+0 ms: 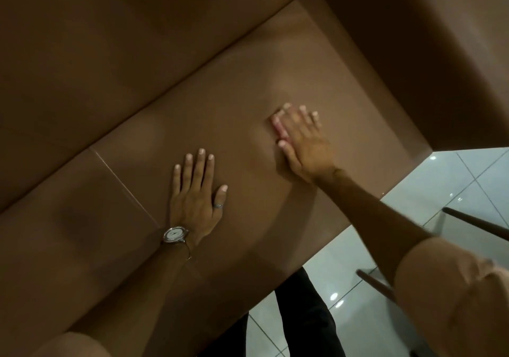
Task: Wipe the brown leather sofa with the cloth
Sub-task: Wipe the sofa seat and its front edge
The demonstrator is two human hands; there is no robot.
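The brown leather sofa fills most of the head view, with its seat cushion [248, 81] running diagonally, the backrest [96, 40] at upper left and an armrest [427, 40] at upper right. My right hand [303, 142] presses flat on the seat near the armrest, over a cloth [276, 125]. Only a pinkish edge of the cloth shows beside the fingers; the rest is hidden under the palm. My left hand [195, 199], with a wristwatch and a thumb ring, lies flat on the seat with fingers spread and nothing in it, beside a cushion seam.
Glossy white floor tiles [454, 186] lie off the sofa's front edge at lower right. Two dark wooden furniture legs [479, 223] [377, 285] slant over the tiles. My legs in dark trousers [305, 315] stand against the seat front.
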